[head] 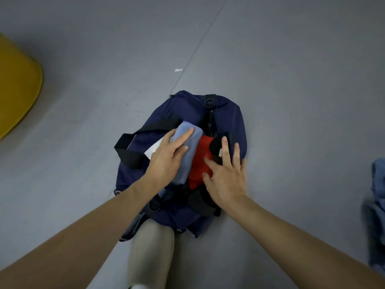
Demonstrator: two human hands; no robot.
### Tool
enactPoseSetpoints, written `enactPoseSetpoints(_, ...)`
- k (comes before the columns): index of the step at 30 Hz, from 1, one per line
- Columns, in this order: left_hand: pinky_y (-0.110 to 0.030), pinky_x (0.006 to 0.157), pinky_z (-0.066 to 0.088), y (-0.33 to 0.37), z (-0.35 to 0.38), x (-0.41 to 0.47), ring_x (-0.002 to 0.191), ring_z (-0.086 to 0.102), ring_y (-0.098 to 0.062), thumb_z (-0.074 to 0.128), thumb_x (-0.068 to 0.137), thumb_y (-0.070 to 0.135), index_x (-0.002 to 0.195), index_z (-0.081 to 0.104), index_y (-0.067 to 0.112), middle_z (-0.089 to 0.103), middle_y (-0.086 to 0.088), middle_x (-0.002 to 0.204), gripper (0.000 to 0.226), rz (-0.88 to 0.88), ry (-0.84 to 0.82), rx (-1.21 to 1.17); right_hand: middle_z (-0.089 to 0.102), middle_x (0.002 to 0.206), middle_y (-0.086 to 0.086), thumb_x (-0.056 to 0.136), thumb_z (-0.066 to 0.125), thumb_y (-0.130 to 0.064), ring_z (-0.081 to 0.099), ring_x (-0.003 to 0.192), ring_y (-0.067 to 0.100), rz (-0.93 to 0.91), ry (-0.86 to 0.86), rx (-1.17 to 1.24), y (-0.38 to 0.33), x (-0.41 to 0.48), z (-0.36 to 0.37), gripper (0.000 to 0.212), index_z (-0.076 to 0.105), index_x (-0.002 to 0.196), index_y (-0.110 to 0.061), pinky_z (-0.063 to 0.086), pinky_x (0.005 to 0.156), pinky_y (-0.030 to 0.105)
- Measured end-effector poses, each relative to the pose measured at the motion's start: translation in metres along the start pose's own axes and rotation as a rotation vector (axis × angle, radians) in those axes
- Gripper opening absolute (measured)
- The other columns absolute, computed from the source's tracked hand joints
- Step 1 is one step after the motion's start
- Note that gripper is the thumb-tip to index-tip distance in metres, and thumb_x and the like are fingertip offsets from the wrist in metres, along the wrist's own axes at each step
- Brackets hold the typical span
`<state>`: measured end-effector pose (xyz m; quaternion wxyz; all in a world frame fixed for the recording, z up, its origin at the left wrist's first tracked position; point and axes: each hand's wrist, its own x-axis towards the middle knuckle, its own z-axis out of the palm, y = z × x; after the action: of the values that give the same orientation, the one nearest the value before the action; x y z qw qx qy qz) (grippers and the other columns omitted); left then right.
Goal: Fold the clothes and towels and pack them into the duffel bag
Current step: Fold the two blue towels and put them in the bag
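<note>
A navy duffel bag (187,107) with black straps lies open on the grey floor in front of me. A folded light blue cloth (190,149) sits in its opening, beside a red garment (201,161). My left hand (166,157) rests on the blue cloth with straight fingers pressing on it. With its fingers spread flat, my right hand (226,176) presses on the red garment and the bag's right edge. A white tag or paper (153,152) shows under my left hand.
A yellow object (18,84) stands at the left edge. A heap of blue denim-like clothes (378,205) lies on the floor at the right edge. My knee in beige trousers (152,253) is against the bag's near end. A small scrap (178,70) lies beyond the bag.
</note>
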<state>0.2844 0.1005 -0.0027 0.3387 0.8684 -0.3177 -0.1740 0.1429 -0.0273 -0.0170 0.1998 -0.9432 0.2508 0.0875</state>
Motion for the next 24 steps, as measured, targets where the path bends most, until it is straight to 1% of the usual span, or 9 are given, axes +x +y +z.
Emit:
enactPoseSetpoints(5,-0.018,0.103,0.038,-0.001,0.014,0.000,0.127,0.040,-0.006,0.049,0.101,0.010,0.140,0.051,0.044,0.035,0.005,0.153,0.052,-0.069,-0.050,-0.060,-0.027,0.164,-0.002,0.094,0.055,-0.029,-0.014,0.152,0.036,0.125,0.001,0.005,0.022,-0.005,0.013,0.092,-0.009,0.159,-0.027,0.016,0.122,0.055)
enactPoseSetpoints(9,0.003,0.083,0.034,0.010,0.020,0.013,0.115,0.045,-0.006,0.052,0.095,0.005,0.146,0.046,0.042,0.041,0.003,0.144,0.063,-0.152,-0.073,-0.205,-0.025,0.164,-0.010,0.092,0.061,-0.014,-0.007,0.154,0.025,0.098,0.061,0.175,0.033,-0.007,0.010,0.102,-0.015,0.157,-0.032,0.037,0.115,0.037)
enactPoseSetpoints(11,0.004,0.085,0.032,0.021,0.026,0.019,0.118,0.046,-0.008,0.053,0.095,0.005,0.147,0.044,0.042,0.043,0.002,0.142,0.065,-0.133,-0.094,-0.254,-0.025,0.164,-0.008,0.092,0.060,-0.006,0.020,0.151,0.025,0.079,0.122,0.260,0.034,-0.008,0.009,0.099,-0.008,0.159,-0.034,0.050,0.096,0.028)
enactPoseSetpoints(13,0.001,0.089,0.033,0.032,0.039,0.020,0.121,0.047,-0.010,0.055,0.095,0.005,0.148,0.043,0.040,0.044,-0.001,0.141,0.065,-0.109,-0.121,-0.296,-0.023,0.165,-0.001,0.093,0.057,-0.003,0.058,0.116,0.028,0.103,0.127,0.271,0.038,-0.008,0.007,0.097,-0.004,0.158,-0.039,0.047,0.071,0.024)
enactPoseSetpoints(15,-0.007,0.099,0.035,0.037,0.054,0.017,0.126,0.046,-0.013,0.055,0.095,0.005,0.149,0.042,0.040,0.043,-0.002,0.143,0.065,-0.112,-0.160,-0.312,-0.009,0.167,0.004,0.094,0.053,-0.003,0.061,0.082,0.024,0.159,0.054,0.304,0.045,-0.008,0.004,0.094,-0.003,0.156,-0.046,0.045,0.065,0.026)
enactPoseSetpoints(16,-0.013,0.104,0.035,0.038,0.062,0.016,0.128,0.044,-0.014,0.055,0.095,0.005,0.149,0.041,0.040,0.041,-0.002,0.145,0.066,-0.119,-0.177,-0.303,0.014,0.165,0.006,0.094,0.051,-0.001,0.059,0.077,0.022,0.172,0.026,0.334,0.049,-0.008,0.002,0.093,-0.001,0.155,-0.048,0.046,0.066,0.028)
enactPoseSetpoints(18,-0.021,0.107,0.036,0.039,0.073,0.016,0.129,0.044,-0.016,0.053,0.096,0.005,0.151,0.038,0.039,0.040,-0.003,0.146,0.067,-0.140,-0.189,-0.270,0.059,0.115,0.004,0.094,0.048,0.001,0.055,0.072,0.018,0.191,-0.007,0.401,0.057,-0.008,-0.003,0.090,0.008,0.155,-0.051,0.049,0.070,0.030)
enactPoseSetpoints(20,-0.020,0.106,0.036,0.039,0.076,0.020,0.127,0.045,-0.014,0.053,0.096,0.004,0.152,0.037,0.038,0.039,-0.003,0.147,0.068,-0.145,-0.180,-0.249,0.054,0.077,-0.002,0.093,0.048,0.002,0.050,0.064,0.015,0.208,-0.035,0.419,0.062,-0.008,-0.006,0.086,0.016,0.155,-0.049,0.046,0.069,0.029)
enactPoseSetpoints(24,0.004,0.090,0.030,0.037,0.076,0.031,0.107,0.050,0.002,0.054,0.097,0.005,0.152,0.038,0.038,0.040,-0.002,0.145,0.066,-0.112,-0.121,-0.211,0.048,0.070,-0.006,0.092,0.047,0.004,0.045,0.062,0.011,0.215,0.005,0.489,0.065,-0.005,-0.014,0.084,0.022,0.155,-0.044,0.045,0.071,0.029)
